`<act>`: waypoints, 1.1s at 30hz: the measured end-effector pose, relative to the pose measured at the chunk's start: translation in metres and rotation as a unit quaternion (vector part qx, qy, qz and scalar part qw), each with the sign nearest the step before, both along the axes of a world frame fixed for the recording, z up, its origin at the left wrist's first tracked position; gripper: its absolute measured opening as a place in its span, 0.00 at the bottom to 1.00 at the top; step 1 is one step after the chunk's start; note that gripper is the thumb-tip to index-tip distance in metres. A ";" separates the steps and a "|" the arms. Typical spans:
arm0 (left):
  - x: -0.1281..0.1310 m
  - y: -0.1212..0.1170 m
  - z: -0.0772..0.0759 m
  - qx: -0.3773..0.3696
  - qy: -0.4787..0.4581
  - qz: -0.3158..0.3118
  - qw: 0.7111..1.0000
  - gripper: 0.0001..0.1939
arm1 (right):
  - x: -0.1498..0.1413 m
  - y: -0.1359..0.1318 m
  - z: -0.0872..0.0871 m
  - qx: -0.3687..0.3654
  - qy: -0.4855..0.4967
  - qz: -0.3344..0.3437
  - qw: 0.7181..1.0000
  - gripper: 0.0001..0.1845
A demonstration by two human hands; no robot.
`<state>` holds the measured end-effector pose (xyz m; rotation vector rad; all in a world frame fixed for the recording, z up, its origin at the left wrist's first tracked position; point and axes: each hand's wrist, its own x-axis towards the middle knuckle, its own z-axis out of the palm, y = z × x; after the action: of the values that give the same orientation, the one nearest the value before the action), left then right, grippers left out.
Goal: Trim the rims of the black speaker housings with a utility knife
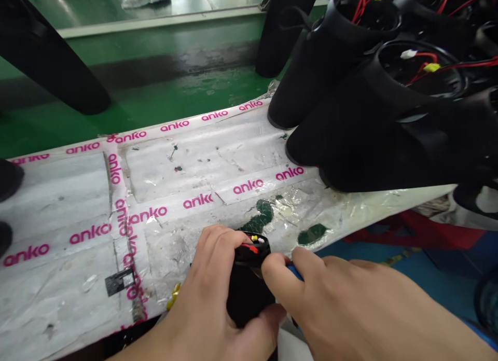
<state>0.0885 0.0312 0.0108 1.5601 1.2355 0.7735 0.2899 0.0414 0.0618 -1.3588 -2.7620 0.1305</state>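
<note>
My left hand (212, 293) is wrapped round a black housing (249, 293) at the near edge of the table. Red wires with a yellow and a white connector (254, 239) show in the housing's open end. Close against its right side, my right hand (330, 293) is closed with thumb and forefinger together on a slim blue thing (294, 271). Most of that blue piece is hidden by the fingers, so its kind cannot be made out.
Several tapered black housings (373, 127) stand at the right, red wires poking from their tops. Another black column (50, 55) stands at the far left. Tape printed "anko" (198, 200) covers the white tabletop, where a small black piece (119, 282) lies. Below right is a red bin (420, 230).
</note>
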 end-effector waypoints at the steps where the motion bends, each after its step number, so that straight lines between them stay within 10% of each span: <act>1: -0.001 0.000 0.001 -0.006 0.001 -0.002 1.000 0.26 | 0.000 0.005 0.002 -0.022 0.016 0.009 1.000 0.22; 16: -0.005 0.004 0.009 -0.021 0.019 0.005 1.000 0.25 | -0.020 0.031 0.014 -0.188 -0.098 0.059 0.976 0.21; 33: -0.013 0.002 0.005 -0.016 -0.027 0.009 0.999 0.22 | 0.014 -0.007 -0.012 -0.004 0.045 0.055 0.997 0.24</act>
<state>0.0756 0.0329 0.0160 1.4950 1.2178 0.7976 0.3041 0.0340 0.0494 -1.1726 -2.7627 0.2024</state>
